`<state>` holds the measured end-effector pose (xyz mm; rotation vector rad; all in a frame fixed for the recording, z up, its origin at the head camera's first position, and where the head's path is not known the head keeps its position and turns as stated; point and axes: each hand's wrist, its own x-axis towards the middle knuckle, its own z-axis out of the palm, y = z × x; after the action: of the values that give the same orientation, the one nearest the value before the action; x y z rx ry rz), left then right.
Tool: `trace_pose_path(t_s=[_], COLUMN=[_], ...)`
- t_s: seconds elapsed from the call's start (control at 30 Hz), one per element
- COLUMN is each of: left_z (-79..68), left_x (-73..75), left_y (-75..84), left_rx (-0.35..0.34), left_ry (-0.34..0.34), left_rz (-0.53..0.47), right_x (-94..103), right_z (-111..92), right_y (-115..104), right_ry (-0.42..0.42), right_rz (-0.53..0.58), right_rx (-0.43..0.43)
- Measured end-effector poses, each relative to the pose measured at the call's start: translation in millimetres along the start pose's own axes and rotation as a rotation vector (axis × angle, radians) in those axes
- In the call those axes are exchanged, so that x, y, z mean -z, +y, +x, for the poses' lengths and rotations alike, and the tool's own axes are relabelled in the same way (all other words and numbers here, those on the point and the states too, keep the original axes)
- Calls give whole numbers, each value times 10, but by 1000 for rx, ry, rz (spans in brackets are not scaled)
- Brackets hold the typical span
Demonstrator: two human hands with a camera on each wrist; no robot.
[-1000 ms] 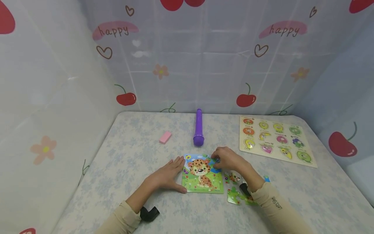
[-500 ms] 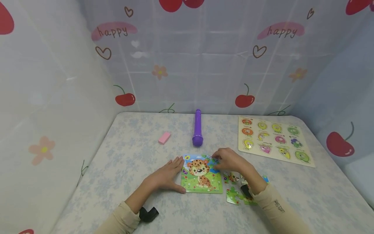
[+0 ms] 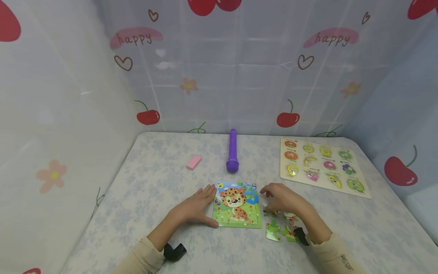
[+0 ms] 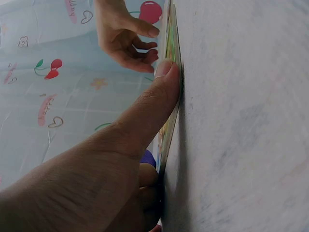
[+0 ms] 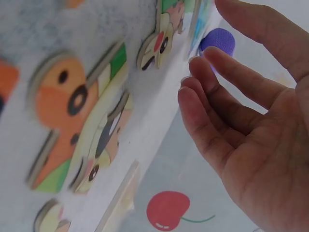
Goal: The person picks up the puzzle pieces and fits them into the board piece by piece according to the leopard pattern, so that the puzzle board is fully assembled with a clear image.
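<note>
A leopard puzzle board (image 3: 237,205) lies flat on the table, its picture showing a spotted cub on grass. My left hand (image 3: 195,207) rests along the board's left side, fingers straight, thumb at the near left corner. In the left wrist view, the thumb (image 4: 154,104) presses on the board's edge. My right hand (image 3: 282,198) hovers to the right of the board, above loose puzzle pieces (image 3: 273,230). Its fingers are loosely bent and hold nothing, as the right wrist view shows. Several puzzle pieces (image 5: 82,116) lie below it, some partly hidden by the hand.
A purple toy microphone (image 3: 232,152) lies behind the board. To its left is a pink block (image 3: 194,162). A wooden fruit puzzle board (image 3: 323,165) lies at the back right. Curtains with printed cherries surround the table on several sides.
My right hand has left the board's upper right corner and moved right, over the loose pieces; that corner is now uncovered. The left hand stays in place.
</note>
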<state>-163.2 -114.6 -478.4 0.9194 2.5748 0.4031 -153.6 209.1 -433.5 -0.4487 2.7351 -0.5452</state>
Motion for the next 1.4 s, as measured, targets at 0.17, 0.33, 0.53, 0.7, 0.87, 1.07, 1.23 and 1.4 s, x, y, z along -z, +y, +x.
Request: trace_pose_path(t_s=[0.17,0.33,0.53,0.7,0.87,1.07,1.23,1.4], left_z=[-2,-8,-15,-12,-8,-8,-15,-28], left_x=[5,15,17,20,8,-12,-12,-5], left_y=[8,12,16,10,4,4,20,28], left_rx=[1,-4,-13,-11,-9,-3,2,2], left_ry=[-1,3,7,10,7,13,8,10], left_rz=[17,14,13,18,6,5,6,10], right_x=[-20,-60,-63,-54,-78,-80,-87,-106], right_z=[-117,-178,-216,-223,-223,-223,-235,-249], right_y=[30,69,117,163,200,215,220,217], right_ry=[-6,-7,-12,-21,-22,-15,-33,-28], right_rz=[35,41,77,94,115,122,146,131], right_rx=[-40,-29,-57,-90,-95,-63,-33,-15])
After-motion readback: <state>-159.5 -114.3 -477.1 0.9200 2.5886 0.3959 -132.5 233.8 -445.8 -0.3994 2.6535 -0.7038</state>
